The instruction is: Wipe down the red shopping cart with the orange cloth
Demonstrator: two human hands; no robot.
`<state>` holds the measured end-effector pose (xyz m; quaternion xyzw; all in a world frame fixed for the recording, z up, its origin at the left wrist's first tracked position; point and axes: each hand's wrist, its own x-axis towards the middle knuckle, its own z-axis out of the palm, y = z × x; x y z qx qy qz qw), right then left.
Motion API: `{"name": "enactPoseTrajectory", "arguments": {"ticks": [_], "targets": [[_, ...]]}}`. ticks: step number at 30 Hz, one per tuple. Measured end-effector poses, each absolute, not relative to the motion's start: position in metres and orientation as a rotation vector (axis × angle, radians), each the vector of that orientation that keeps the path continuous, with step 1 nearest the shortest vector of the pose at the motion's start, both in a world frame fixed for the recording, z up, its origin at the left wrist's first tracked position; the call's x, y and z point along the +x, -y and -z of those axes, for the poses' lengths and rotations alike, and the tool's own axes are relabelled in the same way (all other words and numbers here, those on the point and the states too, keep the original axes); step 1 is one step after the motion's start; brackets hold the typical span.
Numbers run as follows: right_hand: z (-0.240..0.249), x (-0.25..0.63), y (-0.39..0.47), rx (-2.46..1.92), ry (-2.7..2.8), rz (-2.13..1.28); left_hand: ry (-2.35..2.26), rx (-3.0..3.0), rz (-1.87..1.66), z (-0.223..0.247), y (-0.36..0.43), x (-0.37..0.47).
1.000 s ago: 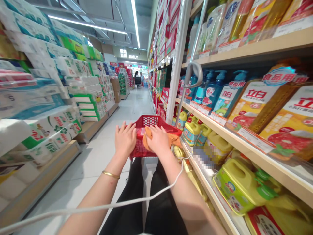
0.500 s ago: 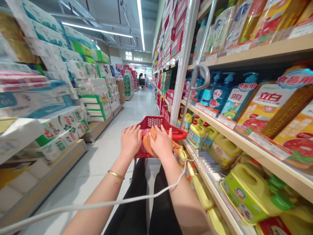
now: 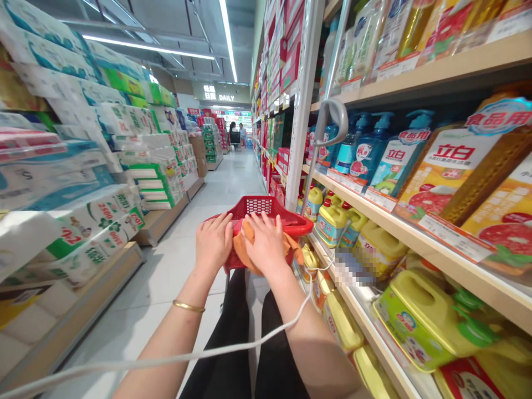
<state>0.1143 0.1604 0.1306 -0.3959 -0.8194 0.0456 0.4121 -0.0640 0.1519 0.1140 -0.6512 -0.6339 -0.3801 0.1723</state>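
A red plastic shopping basket (image 3: 272,206) with perforated walls is in front of me, above my black-trousered legs. My left hand (image 3: 213,243) lies on its near left edge, fingers stretched forward. An orange cloth (image 3: 293,248) is draped over the near side of the basket. On top of this cloth rests my right hand (image 3: 265,241), its fingers spread and its thumb out to the side. What lies inside the basket is mostly hidden by my hands. A white cord (image 3: 233,348) runs across my forearms towards the right-hand shelf.
Close on the right, a shelf (image 3: 440,208) holds detergent bottles and yellow jugs (image 3: 332,221). A grey loop handle (image 3: 332,123) on a metal rod stands before it. Packs of tissue paper (image 3: 103,221) are stacked along the left. The aisle (image 3: 236,166) runs forward to distant people.
The view has turned slightly, so the shelves and aisle sit a little farther left. Both hands stay on the basket and cloth, and more of the cloth's right end shows.
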Motion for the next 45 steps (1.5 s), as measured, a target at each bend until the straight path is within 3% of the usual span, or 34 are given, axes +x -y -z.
{"name": "enactPoseTrajectory", "arguments": {"ticks": [4,8,11,14,17,23,27,32,37,39,42,45], "targets": [[-0.122,0.141,-0.137,-0.866,1.821,-0.488,1.812,-2.033,1.296,-0.110,-0.121,-0.066],[-0.105,0.156,-0.100,-0.885,1.393,-0.901,1.864,-2.240,1.916,-0.087,-0.056,-0.031],[-0.093,0.156,-0.082,-0.872,1.359,-1.152,2.200,-2.284,2.251,-0.074,-0.018,-0.003],[-0.082,0.160,-0.079,-0.893,1.402,-1.322,2.530,-1.921,2.663,-0.074,-0.009,0.003],[-0.071,0.166,-0.078,-0.926,1.385,-1.396,2.535,-1.416,3.060,-0.083,-0.013,-0.006],[-0.051,0.160,-0.067,-0.768,1.395,-1.705,2.488,-1.169,3.371,-0.099,-0.006,-0.011],[-0.048,0.159,-0.062,-0.593,1.374,-1.744,2.666,-1.308,3.332,-0.108,-0.001,-0.014],[-0.051,0.169,-0.060,-0.637,1.477,-2.023,2.878,-1.402,2.966,-0.109,-0.012,-0.039],[-0.067,0.169,-0.061,-0.686,1.182,-1.950,2.469,-1.537,2.252,-0.090,-0.013,-0.057],[-0.076,0.167,-0.059,-0.660,1.135,-1.969,2.299,-1.870,2.096,-0.083,-0.004,-0.048],[-0.086,0.164,-0.057,-0.543,1.184,-2.029,2.206,-2.573,2.142,-0.075,0.009,-0.023],[-0.084,0.167,-0.062,-0.507,1.304,-1.996,2.490,-2.459,2.588,-0.073,0.013,-0.007]]}}
